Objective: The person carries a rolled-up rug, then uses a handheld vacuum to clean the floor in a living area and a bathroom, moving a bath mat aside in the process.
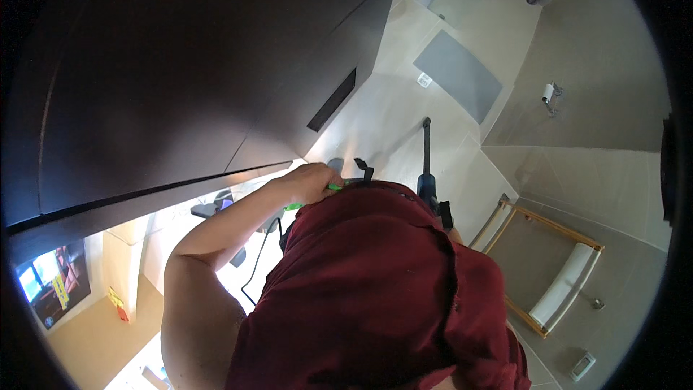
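My left hand [313, 181] is at the front of my waist, fingers curled around a bright green object [337, 186], mostly hidden by the hand and shirt. A black strap-like piece [366, 169] sticks up beside it. On the right, a dark wand-type power tool [426, 184] with a long thin black lance points forward over the floor. At its rear shows only a sliver of my right hand [456, 236], the rest hidden behind my dark red shirt [368, 281]; the hand appears closed on the tool. A black cable [261, 260] hangs at my left side.
A large dark door or panel [178, 76] stands close on the left. Ahead lies a tiled floor [379, 119] with a grey mat [460, 76]. On the right wall are a toilet-roll holder [549, 95] and a towel rack [552, 206] with a white towel [563, 284].
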The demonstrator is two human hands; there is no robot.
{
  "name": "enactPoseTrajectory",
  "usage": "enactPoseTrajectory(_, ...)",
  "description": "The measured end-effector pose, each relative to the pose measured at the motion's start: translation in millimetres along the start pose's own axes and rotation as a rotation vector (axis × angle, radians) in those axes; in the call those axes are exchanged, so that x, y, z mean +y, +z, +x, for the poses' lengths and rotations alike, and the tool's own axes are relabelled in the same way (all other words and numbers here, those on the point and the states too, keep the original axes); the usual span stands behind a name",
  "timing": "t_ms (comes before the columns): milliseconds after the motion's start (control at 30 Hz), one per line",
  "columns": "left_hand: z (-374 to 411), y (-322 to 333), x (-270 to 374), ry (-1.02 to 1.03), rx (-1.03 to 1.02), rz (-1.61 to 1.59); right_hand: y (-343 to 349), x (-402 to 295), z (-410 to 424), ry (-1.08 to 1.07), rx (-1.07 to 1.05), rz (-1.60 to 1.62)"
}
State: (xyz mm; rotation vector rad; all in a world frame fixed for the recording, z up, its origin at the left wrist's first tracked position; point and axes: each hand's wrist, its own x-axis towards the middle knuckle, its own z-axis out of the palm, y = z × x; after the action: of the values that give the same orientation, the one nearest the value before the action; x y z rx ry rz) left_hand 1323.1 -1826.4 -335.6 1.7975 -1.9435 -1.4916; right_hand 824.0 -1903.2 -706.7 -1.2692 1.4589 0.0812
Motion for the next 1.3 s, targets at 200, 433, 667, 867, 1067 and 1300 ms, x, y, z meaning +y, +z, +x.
enactPoseTrajectory(200,21,5,-30,-0.006,-0.179,-0.225,8,39,12,-0.135,0.003,0.060)
enactPoseTrajectory(433,6,20,4,-0.122,-0.032,-0.200,37,36,-8,0.083,0.118,0.019)
enactPoseTrajectory(667,-15,24,5,-0.043,0.067,-0.045,27,-104,-109,0.204,0.112,-0.329)
enactPoseTrajectory(867,13,35,-15,-0.272,-0.302,-0.731,20,-93,-112,0.281,0.087,-0.268)
enactPoseTrajectory(1067,19,43,-6,-0.216,-0.278,-0.640,18,-91,-102,0.259,0.134,-0.287)
enactPoseTrajectory(1300,39,59,-3,-0.161,0.128,0.250,11,-85,-103,0.291,0.123,-0.221)
